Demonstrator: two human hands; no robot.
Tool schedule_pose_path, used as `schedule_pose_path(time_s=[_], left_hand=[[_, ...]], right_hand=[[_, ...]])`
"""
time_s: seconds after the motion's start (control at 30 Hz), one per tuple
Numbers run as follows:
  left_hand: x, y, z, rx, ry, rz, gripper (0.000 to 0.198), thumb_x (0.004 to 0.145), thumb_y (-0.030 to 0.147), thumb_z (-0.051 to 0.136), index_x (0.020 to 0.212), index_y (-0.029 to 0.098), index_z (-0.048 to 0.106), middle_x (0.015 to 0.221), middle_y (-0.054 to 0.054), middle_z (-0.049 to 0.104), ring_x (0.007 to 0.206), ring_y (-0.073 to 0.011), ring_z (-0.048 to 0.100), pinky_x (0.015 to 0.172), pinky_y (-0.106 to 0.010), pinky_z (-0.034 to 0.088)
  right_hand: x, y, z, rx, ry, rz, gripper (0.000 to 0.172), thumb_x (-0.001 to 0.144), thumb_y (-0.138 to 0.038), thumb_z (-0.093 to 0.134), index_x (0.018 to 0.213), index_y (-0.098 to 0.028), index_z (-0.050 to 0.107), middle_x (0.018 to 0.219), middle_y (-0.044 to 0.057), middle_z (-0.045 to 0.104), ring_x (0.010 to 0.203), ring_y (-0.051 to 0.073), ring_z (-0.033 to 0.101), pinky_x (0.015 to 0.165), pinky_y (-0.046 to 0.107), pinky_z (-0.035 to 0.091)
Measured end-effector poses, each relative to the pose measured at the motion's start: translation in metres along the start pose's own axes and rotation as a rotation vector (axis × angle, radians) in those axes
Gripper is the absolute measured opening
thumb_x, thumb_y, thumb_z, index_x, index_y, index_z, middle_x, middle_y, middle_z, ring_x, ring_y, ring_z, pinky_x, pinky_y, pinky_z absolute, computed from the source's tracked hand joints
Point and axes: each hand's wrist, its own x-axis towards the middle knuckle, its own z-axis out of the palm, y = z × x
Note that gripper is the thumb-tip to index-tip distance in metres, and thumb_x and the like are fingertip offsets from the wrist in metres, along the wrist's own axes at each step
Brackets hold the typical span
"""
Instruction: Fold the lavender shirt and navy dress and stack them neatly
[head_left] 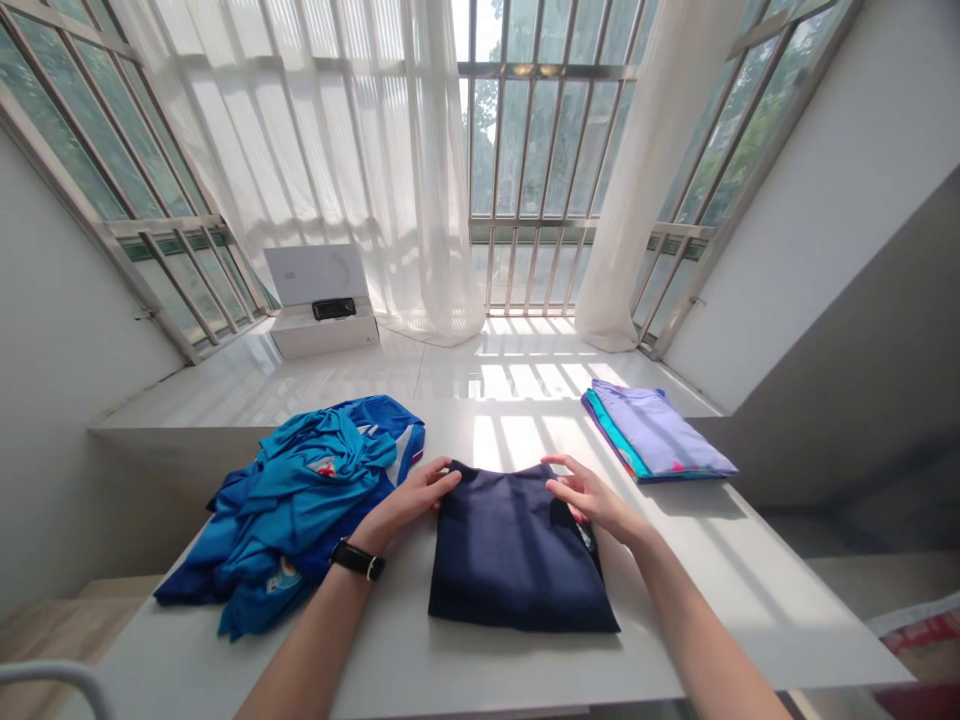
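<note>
A folded navy cloth garment (517, 550) lies flat in the middle of the white table (420, 665). My left hand (409, 497) rests on its upper left edge with the fingers spread, and my right hand (589, 497) lies on its upper right edge, neither one visibly gripping it. A black band watch (358, 560) circles my left wrist. Just left of my left hand is a crumpled heap of bright blue garments (296, 510) with small printed patches. A folded lilac garment (656, 432) with a teal edge lies further right, beyond my right hand.
An open white box (319, 300) holding a black object (334, 309) stands on a glossy white ledge (465, 385) beyond the table. Behind it are sheer white curtains (315, 170) and barred windows (540, 150). A curved pale rail (45, 680) enters at the lower left corner.
</note>
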Motion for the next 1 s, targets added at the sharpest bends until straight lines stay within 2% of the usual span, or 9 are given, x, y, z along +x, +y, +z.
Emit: schedule_pose_path(time_s=[0.1,0.27,0.37,0.47,0.57,0.63,0.7,0.83,1.0], left_hand=[[0.002,-0.002,0.0,0.044,0.022,0.014,0.047,0.089,0.064,0.065,0.094,0.017,0.064,0.075,0.003,0.056,0.064,-0.0104,0.049,0.057,-0.022,0.036],[0.005,-0.005,0.007,0.256,0.049,0.107,0.045,0.088,0.062,0.065,0.095,0.018,0.061,0.083,0.001,0.06,0.075,-0.0149,0.054,0.063,-0.025,0.042],[0.006,-0.007,0.01,0.404,0.078,0.175,0.042,0.092,0.059,0.06,0.092,0.018,0.062,0.082,0.0,0.06,0.077,-0.0162,0.054,0.064,-0.026,0.043],[0.006,-0.008,0.009,0.374,0.069,0.187,0.042,0.092,0.059,0.06,0.094,0.017,0.063,0.08,0.0,0.059,0.075,-0.016,0.055,0.063,-0.026,0.043],[0.006,-0.01,0.008,0.309,0.04,0.194,0.043,0.092,0.06,0.061,0.104,0.018,0.064,0.081,0.0,0.061,0.074,-0.0159,0.057,0.063,-0.025,0.046],[0.006,-0.011,0.008,0.3,0.019,0.19,0.044,0.094,0.06,0.058,0.109,0.019,0.065,0.081,0.0,0.062,0.072,-0.016,0.057,0.063,-0.026,0.046],[0.006,-0.011,0.008,0.329,0.021,0.196,0.043,0.095,0.06,0.056,0.108,0.019,0.066,0.081,0.0,0.062,0.071,-0.0155,0.056,0.063,-0.025,0.045],[0.006,-0.009,0.01,0.39,0.061,0.211,0.042,0.095,0.059,0.057,0.093,0.018,0.066,0.08,-0.001,0.06,0.072,-0.0149,0.052,0.063,-0.024,0.043],[0.004,-0.002,0.009,0.154,0.038,0.176,0.046,0.089,0.064,0.063,0.096,0.018,0.064,0.083,-0.001,0.062,0.074,-0.015,0.056,0.064,-0.024,0.044]], right_hand=[[-0.001,-0.005,0.0,0.086,-0.046,0.046,0.065,0.084,-0.066,0.067,0.133,-0.025,0.054,0.057,-0.011,0.035,0.046,0.01,0.036,0.049,0.026,0.032],[-0.007,-0.017,0.002,0.098,-0.101,0.045,0.062,0.08,-0.061,0.075,0.129,-0.027,0.057,0.063,-0.008,0.044,0.049,0.01,0.042,0.049,0.025,0.033],[-0.005,-0.017,-0.003,0.121,-0.133,0.049,0.057,0.079,-0.062,0.076,0.118,-0.026,0.057,0.065,-0.008,0.049,0.05,0.009,0.044,0.05,0.025,0.033],[0.002,-0.017,-0.012,0.118,-0.248,0.078,0.054,0.077,-0.064,0.076,0.105,-0.023,0.056,0.063,-0.007,0.053,0.049,0.009,0.046,0.05,0.024,0.034],[0.008,-0.019,-0.018,0.09,-0.38,0.112,0.053,0.073,-0.062,0.08,0.099,-0.022,0.056,0.073,-0.003,0.062,0.052,0.01,0.05,0.05,0.024,0.036],[0.01,-0.022,-0.017,0.054,-0.418,0.127,0.051,0.074,-0.06,0.08,0.098,-0.022,0.057,0.079,-0.001,0.066,0.053,0.01,0.053,0.049,0.024,0.039],[0.01,-0.023,-0.014,0.009,-0.416,0.121,0.047,0.077,-0.06,0.078,0.095,-0.021,0.058,0.076,-0.001,0.066,0.053,0.01,0.055,0.049,0.024,0.041],[0.012,-0.022,-0.012,-0.018,-0.338,0.044,0.047,0.082,-0.065,0.072,0.084,-0.019,0.058,0.065,-0.002,0.061,0.051,0.01,0.053,0.048,0.023,0.041],[0.01,-0.019,-0.026,0.012,-0.22,0.003,0.053,0.078,-0.07,0.072,0.079,-0.02,0.057,0.058,-0.006,0.05,0.048,0.008,0.042,0.043,0.021,0.028]])
